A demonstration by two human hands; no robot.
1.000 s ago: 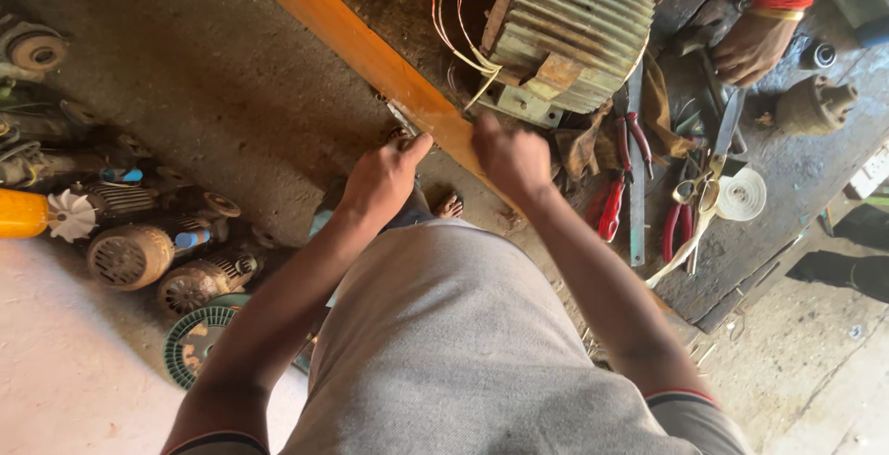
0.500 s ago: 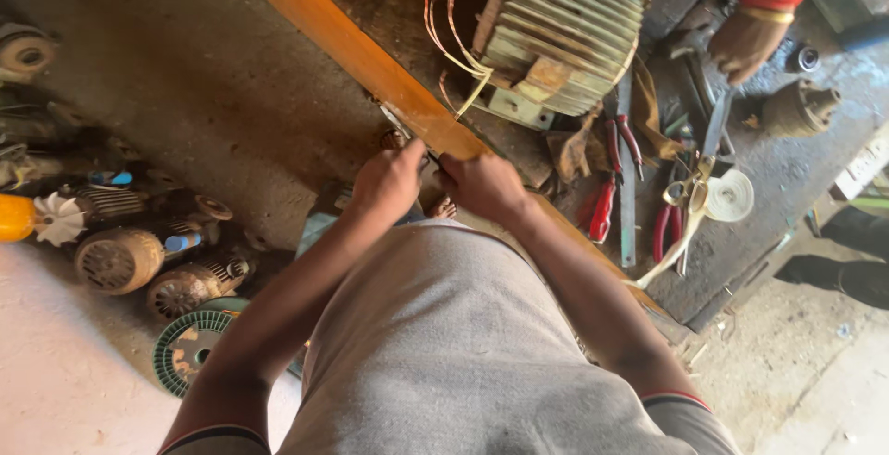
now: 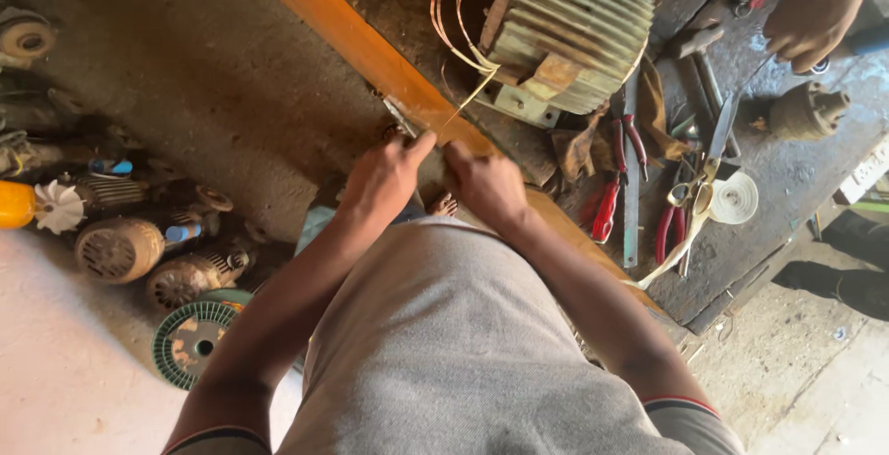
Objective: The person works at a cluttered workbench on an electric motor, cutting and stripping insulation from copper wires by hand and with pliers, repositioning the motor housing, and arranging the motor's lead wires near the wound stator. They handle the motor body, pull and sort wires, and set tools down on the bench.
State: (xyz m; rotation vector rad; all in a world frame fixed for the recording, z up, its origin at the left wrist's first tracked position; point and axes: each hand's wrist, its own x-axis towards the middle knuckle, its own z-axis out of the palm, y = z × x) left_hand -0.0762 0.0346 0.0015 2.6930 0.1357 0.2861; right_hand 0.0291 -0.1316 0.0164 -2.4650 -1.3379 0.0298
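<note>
Both hands sit closer together than a second ago. Left hand (image 3: pixel 387 177) pinches a blade (image 3: pixel 402 117) at 12 o'clock; right hand (image 3: pixel 486 186) closes on one wire (image 3: pixel 466 108), running to one motor (image 3: pixel 569 34) at 1 o'clock. Two red pliers (image 3: pixel 607 205) lie at 3 o'clock.

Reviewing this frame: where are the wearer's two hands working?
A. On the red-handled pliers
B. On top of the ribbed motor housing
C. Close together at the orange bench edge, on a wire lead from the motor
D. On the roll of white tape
C: the left hand and right hand meet at the orange bench edge, where a pale wire lead runs down from the ribbed motor housing.
</note>
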